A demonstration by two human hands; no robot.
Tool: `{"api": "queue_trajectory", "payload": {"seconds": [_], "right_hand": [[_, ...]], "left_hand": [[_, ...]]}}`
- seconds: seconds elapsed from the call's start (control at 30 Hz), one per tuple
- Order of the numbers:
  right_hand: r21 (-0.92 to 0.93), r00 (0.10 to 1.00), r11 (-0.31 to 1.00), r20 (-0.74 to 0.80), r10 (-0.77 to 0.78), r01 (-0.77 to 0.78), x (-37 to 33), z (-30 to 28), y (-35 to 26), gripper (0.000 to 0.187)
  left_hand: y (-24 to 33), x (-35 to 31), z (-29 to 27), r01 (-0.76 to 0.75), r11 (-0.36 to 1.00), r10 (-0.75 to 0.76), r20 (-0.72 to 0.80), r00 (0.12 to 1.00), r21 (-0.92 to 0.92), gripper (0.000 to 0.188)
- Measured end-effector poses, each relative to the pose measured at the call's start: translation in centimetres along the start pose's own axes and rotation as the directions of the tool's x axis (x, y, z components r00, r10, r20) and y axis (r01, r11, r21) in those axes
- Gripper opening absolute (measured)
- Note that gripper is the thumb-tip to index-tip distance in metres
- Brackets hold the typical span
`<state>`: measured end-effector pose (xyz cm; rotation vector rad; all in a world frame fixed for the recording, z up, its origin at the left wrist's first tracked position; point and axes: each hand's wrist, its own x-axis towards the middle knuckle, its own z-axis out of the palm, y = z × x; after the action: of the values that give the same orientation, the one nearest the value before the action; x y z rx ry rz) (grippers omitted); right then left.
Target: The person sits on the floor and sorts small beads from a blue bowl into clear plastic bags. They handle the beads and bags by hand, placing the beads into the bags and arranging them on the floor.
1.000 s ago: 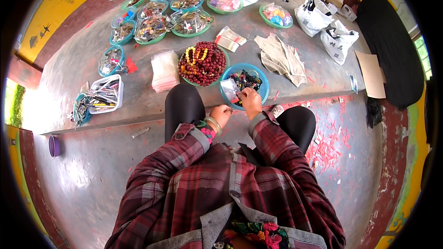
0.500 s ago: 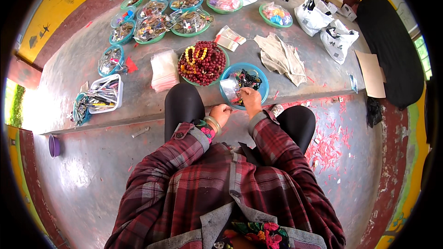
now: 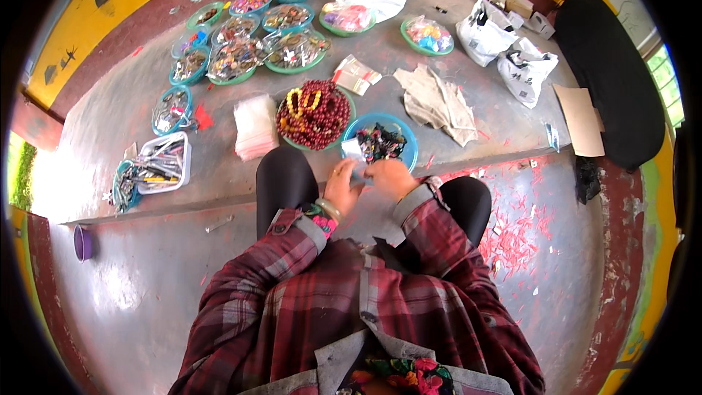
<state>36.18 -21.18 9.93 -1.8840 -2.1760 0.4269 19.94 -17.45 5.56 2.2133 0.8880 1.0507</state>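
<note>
My left hand [image 3: 341,183] and my right hand [image 3: 389,175] meet just above my knees, fingers pinched together on a small clear plastic packet [image 3: 354,152]. Right beyond them stands a blue bowl [image 3: 407,146] holding dark small pieces. To its left a green bowl [image 3: 347,113] is heaped with dark red bead strings and one yellow string. A stack of small clear bags [image 3: 255,126] lies further left on the grey concrete ledge.
Several green and blue bowls [image 3: 239,51] of packed trinkets fill the far left of the ledge. A white tray [image 3: 164,164] sits at the left, a crumpled cloth [image 3: 437,101] and white bags [image 3: 504,40] at the right. Red scraps [image 3: 521,230] litter the floor.
My hands have drawn slightly back from the blue bowl toward my knees, still working the small packet together.
</note>
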Motion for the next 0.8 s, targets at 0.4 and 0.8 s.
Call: {"api": "queue_trajectory", "payload": {"seconds": [0.4,0.8], "right_hand": [[0.645,0.882,0.761,-0.311,0.352,-0.076,-3.1,-4.0,-1.3,0.023],[0.881,0.903,0.358,0.153,0.401,-0.308,-2.8,-1.1,-1.4,0.018]], "left_hand": [[0.9,1.0,-1.0,0.784,0.437,-0.427,0.666,0.612,-0.440,0.022],[1.0,1.4,-2.1,0.769,-0.042,-0.299,0.742,0.599,-0.638,0.032]]}}
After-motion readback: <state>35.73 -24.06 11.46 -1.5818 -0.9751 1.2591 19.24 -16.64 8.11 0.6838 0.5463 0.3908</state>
